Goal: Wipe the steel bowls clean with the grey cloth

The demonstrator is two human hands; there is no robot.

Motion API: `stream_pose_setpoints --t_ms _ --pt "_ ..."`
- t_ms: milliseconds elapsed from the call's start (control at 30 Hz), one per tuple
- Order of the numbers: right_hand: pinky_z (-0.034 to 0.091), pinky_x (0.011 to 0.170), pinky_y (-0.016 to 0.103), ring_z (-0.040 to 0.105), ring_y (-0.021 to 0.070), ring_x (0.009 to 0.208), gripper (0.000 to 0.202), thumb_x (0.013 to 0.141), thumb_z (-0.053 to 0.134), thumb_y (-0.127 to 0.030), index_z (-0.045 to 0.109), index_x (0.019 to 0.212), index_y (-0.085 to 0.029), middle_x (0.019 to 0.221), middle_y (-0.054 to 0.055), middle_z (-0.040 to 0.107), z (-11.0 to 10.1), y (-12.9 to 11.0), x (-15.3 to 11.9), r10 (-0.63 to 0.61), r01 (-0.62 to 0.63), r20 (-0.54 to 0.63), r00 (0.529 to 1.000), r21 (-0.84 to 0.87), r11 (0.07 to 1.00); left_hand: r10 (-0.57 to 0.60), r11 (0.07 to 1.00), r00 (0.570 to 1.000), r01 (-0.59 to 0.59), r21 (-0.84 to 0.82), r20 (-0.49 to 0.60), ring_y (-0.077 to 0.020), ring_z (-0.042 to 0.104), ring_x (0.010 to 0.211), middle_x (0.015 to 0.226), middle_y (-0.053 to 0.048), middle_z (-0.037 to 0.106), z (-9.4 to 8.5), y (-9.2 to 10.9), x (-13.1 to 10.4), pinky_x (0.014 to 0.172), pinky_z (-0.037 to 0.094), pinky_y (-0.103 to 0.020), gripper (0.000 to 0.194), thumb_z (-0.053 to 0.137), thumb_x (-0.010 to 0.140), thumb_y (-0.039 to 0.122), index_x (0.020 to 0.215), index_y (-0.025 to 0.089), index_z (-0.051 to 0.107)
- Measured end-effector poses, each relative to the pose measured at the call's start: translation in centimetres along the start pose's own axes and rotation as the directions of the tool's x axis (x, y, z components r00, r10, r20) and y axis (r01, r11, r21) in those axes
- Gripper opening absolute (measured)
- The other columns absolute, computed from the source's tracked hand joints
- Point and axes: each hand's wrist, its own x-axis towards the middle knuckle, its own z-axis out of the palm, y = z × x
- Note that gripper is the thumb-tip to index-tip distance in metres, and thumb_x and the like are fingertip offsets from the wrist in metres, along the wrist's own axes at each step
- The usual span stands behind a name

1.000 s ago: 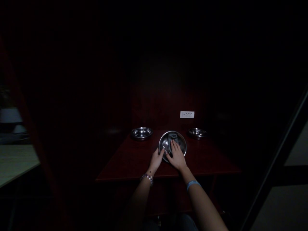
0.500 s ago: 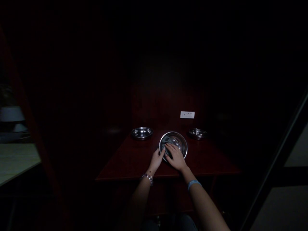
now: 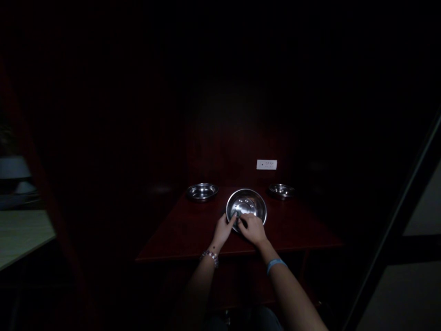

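A shiny round metal bowl (image 3: 245,195) is tilted toward me above the red-brown table (image 3: 179,236). My left hand (image 3: 222,232) grips its lower left edge, with the thumb over the rim and the other fingers hidden behind. Inside the bowl's lower part is my right hand (image 3: 254,228), its fingers curled in close to the left thumb. A small dark greenish patch shows by the fingertips; whether it is a cloth or a reflection I cannot tell.
Two more metal bowls stand farther back, a wider bowl (image 3: 202,192) on the left and a smaller bowl (image 3: 281,191) on the right. A white socket panel (image 3: 266,164) is on the back wall. Dark walls flank the table; a pale tabletop (image 3: 24,232) lies far left.
My right hand's fingers, stretched out over the bowl's inside before, are now curled in. The greyish patch beneath them has shrunk. The left hand keeps its grip on the bowl.
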Motion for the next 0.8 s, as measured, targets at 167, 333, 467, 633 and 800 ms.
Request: stream_pose_setpoints --t_ms 167,333,467,633,800 --pt "0.047 0.074 0.03 0.067 0.0203 0.08 0.031 0.094 0.05 -0.038 0.074 0.089 -0.021 0.086 0.008 0.075 -0.12 -0.55 -0.01 0.075 -0.078 -0.029 0.997 -0.141 0.987 0.001 0.999 1.0 0.0 0.052 -0.025 -0.0266 0.07 0.1 0.105 -0.012 0.076 0.04 0.17 -0.01 0.095 0.051 -0.039 0.043 0.056 0.088 0.051 0.105 0.015 0.071" --pt "0.046 0.073 0.03 0.068 0.0212 0.075 0.039 0.095 0.048 -0.044 0.074 0.079 -0.021 0.08 0.008 0.075 -0.4 -0.92 -0.02 0.151 -0.156 -0.037 0.988 -0.256 0.954 -0.013 0.997 0.999 0.017 0.08 -0.047 -0.027 0.07 0.099 0.104 -0.014 0.075 0.15 0.13 0.11 0.096 0.051 -0.041 0.042 0.051 0.09 0.047 0.106 0.013 0.07" --pt "0.045 0.08 0.032 0.069 0.0216 0.077 0.043 0.098 0.043 -0.041 0.075 0.079 -0.02 0.082 0.01 0.076 -0.43 -1.08 0.19 0.207 -0.205 -0.026 0.978 -0.305 0.93 -0.027 0.994 0.998 0.033 0.107 -0.057 -0.0277 0.07 0.1 0.105 -0.014 0.075 0.19 0.19 0.11 0.096 0.051 -0.043 0.042 0.049 0.091 0.046 0.107 0.013 0.069" --pt "0.041 0.091 0.038 0.069 0.0229 0.083 0.042 0.1 0.039 -0.034 0.075 0.086 -0.018 0.091 0.011 0.077 -0.19 -1.07 0.29 0.245 -0.24 -0.026 0.969 -0.318 0.917 -0.026 0.995 0.999 0.03 0.093 -0.041 -0.027 0.07 0.099 0.104 -0.013 0.075 0.24 0.23 0.05 0.093 0.052 -0.041 0.042 0.048 0.091 0.047 0.105 0.014 0.069" --pt "0.033 0.104 0.047 0.068 0.0266 0.09 0.038 0.1 0.038 -0.033 0.074 0.095 -0.018 0.099 0.014 0.076 -0.02 -0.82 0.06 0.257 -0.272 -0.09 0.962 -0.27 0.924 -0.026 0.996 0.999 0.029 0.08 -0.045 -0.0272 0.07 0.096 0.103 -0.014 0.075 0.26 0.11 0.05 0.093 0.051 -0.04 0.043 0.05 0.091 0.049 0.105 0.014 0.07"
